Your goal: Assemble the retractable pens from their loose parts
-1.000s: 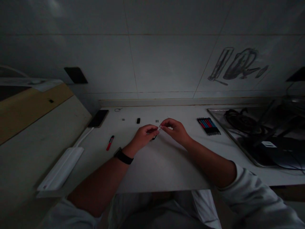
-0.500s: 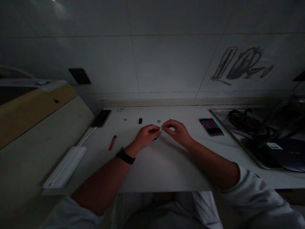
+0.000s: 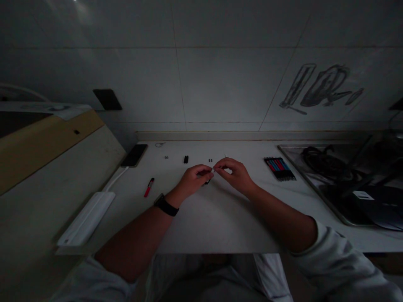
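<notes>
My left hand [image 3: 195, 178] and my right hand [image 3: 233, 173] meet over the white table, thumbs and fingers pinched together. A tiny light-coloured piece [image 3: 213, 169] sits between the two sets of fingertips; its kind is too small to make out. Below the left fingertips pokes out a dark end [image 3: 207, 182] of something that this hand mostly hides. Just behind the right hand, a thin pale tip [image 3: 225, 155] shows. Nearest beyond the hands lie small dark pieces [image 3: 210, 160] and a small black part [image 3: 186, 159].
Further left are tiny bits [image 3: 166, 157], a thin loop [image 3: 159, 144], a red-and-black pen [image 3: 149, 187], a phone [image 3: 134, 155] and a white power strip [image 3: 86, 219]. To the right lie a case of red and blue sticks [image 3: 279, 168] and a metal-rimmed tray [image 3: 317, 193] holding cables.
Both hands stay pinched together in nearly the same place, with only slight finger movement. The whole view has shifted a little.
</notes>
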{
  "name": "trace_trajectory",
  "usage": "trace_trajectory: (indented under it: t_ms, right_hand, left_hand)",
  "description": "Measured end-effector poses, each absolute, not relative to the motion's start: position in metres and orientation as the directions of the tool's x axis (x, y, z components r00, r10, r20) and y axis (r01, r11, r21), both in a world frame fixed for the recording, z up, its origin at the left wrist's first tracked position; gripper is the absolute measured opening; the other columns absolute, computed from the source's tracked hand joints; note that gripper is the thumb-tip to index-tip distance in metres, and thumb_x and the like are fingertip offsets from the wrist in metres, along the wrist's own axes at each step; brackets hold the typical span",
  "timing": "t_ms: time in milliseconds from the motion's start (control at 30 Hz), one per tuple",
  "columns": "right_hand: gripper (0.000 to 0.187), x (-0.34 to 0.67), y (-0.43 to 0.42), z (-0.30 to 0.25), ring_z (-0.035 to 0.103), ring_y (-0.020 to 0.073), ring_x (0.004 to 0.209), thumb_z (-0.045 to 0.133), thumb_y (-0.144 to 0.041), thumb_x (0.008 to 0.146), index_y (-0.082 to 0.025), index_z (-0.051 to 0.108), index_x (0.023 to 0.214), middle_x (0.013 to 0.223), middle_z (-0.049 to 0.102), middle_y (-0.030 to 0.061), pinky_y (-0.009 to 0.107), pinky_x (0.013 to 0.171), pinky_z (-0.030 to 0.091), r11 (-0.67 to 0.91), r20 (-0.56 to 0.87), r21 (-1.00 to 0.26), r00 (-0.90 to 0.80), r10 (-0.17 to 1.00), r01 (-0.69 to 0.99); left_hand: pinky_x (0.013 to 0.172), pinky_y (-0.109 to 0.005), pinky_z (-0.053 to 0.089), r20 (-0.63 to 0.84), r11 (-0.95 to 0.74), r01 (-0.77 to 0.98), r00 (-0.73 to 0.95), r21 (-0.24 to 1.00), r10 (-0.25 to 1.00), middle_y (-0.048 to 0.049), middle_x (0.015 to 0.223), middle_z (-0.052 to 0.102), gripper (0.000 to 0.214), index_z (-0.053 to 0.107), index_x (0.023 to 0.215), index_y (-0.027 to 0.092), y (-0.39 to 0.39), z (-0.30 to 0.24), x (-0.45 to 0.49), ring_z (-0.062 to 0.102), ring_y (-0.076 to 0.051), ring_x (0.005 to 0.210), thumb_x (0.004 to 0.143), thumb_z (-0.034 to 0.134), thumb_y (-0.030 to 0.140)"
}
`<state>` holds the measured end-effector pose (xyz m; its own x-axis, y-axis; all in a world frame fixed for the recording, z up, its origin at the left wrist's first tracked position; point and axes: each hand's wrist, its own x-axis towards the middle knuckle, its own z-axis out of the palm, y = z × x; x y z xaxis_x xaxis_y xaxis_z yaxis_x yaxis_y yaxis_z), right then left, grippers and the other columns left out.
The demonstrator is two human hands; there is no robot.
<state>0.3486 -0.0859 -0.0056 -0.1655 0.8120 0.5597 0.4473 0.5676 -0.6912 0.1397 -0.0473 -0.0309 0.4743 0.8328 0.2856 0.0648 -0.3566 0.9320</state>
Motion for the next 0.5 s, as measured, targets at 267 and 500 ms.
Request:
trace_trajectory:
  t_ms: [267, 500]
  right_hand:
    - [0.03, 0.348, -0.082, -0.016, 0.071, 0.0203, 0.099, 0.07, -0.042, 0.092, -0.024, 0.063, 0.115, 0.106, 0.073, 0.0063, 0.039, 0.091, 0.057, 0.451, 0.428, -0.788, -0.153, 0.891, 0.42]
    - [0.021, 0.344, -0.083, -0.02, 0.068, 0.0175, 0.087, 0.069, -0.043, 0.091, -0.023, 0.064, 0.096, 0.092, 0.07, 0.002, 0.036, 0.087, 0.057, 0.425, 0.348, -0.798, -0.249, 0.904, 0.428]
  left_hand:
    - [0.092, -0.034, 0.054, 0.476, -0.509, 0.019, 0.33, 0.86, 0.816, -0.0056, 0.098, 0.073, 0.014, 0.069, 0.099, 0.019, -0.047, -0.024, 0.137, 0.068, -0.018, 0.094, 0.09, 0.074, 0.028]
    - [0.097, -0.038, 0.051, 0.605, -0.652, 0.023, 0.348, 0.758, 0.716, -0.0075, 0.105, 0.069, 0.018, 0.068, 0.099, 0.02, -0.055, -0.017, 0.137, 0.065, -0.021, 0.102, 0.089, 0.077, 0.032]
